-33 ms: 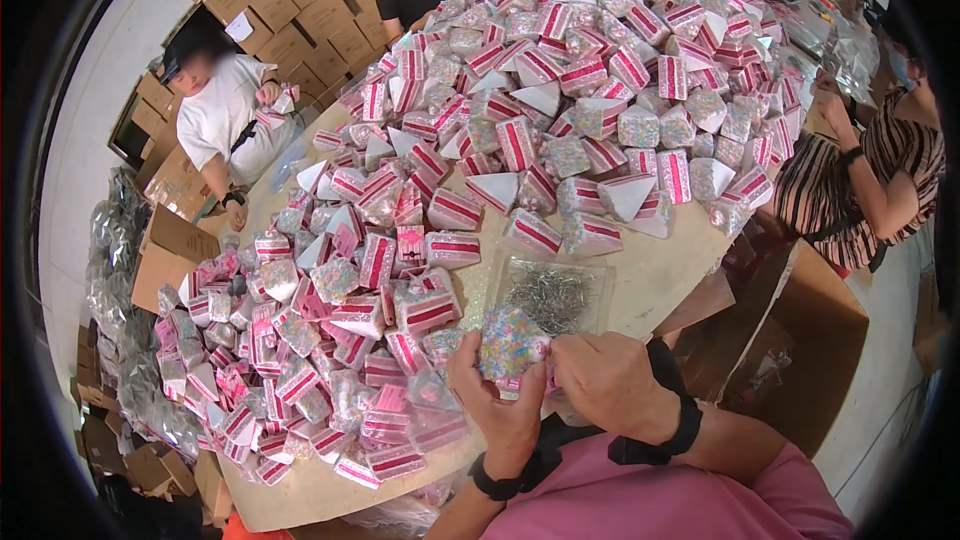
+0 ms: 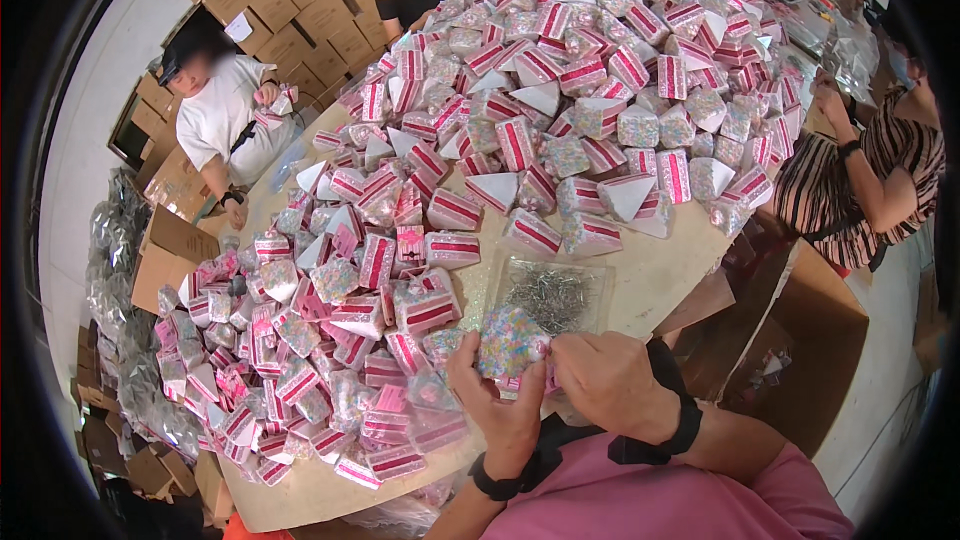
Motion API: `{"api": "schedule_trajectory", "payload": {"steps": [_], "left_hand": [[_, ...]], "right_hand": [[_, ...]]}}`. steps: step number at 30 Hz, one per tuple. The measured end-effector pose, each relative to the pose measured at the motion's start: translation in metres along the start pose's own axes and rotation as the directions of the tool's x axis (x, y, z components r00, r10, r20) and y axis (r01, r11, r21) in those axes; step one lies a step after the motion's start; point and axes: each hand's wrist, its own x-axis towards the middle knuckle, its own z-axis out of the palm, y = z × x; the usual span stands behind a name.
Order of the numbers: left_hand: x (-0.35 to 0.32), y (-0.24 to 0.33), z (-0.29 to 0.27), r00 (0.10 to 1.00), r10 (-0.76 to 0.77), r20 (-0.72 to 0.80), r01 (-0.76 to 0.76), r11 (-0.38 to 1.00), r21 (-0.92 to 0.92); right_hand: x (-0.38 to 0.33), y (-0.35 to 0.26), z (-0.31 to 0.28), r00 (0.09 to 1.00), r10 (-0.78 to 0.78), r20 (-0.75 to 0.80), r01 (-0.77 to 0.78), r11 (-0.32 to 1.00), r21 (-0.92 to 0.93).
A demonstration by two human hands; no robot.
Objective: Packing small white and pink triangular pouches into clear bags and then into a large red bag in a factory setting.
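My left hand [image 2: 500, 408] grips a toy cake slice [image 2: 507, 340] from the left and below, with its sprinkle-covered top facing up. Close against the slice's pink right corner, my right hand [image 2: 603, 377] is closed, knuckles up; whatever its fingertips pinch is hidden. Just beyond the slice lies a shallow clear tray [image 2: 605, 280] holding a heap of thin metal pins [image 2: 552, 298]. Many more cake slices with white sides and dark pink stripes, such as one cake slice [image 2: 430, 312], are piled on the table left of my hands.
A larger pile of cake slices [image 2: 600, 90] covers the table's far part. An open cardboard box [image 2: 800, 340] stands below the right edge. One person in white [image 2: 225, 105] is at the left, another in stripes [image 2: 850, 180] at the right. Stacked cartons [image 2: 300, 0] line the back.
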Motion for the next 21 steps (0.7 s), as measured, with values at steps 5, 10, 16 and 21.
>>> {"api": "schedule_trajectory", "payload": {"steps": [5,10,16,21], "left_hand": [[-0.001,-0.002,0.003,0.998,-0.07,-0.011,0.069,0.994,-0.087],[-0.002,-0.002,0.001,0.999,0.045,0.006,-0.046,0.989,0.142],[-0.003,0.002,0.001,0.978,0.206,0.016,-0.201,0.927,0.318],[-0.001,0.006,0.001,0.939,0.338,0.054,-0.326,0.834,0.446]], "right_hand": [[0.0,0.003,-0.001,0.996,-0.055,0.074,0.066,0.985,-0.157],[-0.004,0.011,0.007,0.996,-0.037,0.076,0.044,0.994,-0.097],[-0.002,0.008,0.003,0.94,0.308,0.149,-0.34,0.89,0.305],[-0.005,0.012,0.003,0.935,0.314,0.162,-0.349,0.894,0.28]]}}
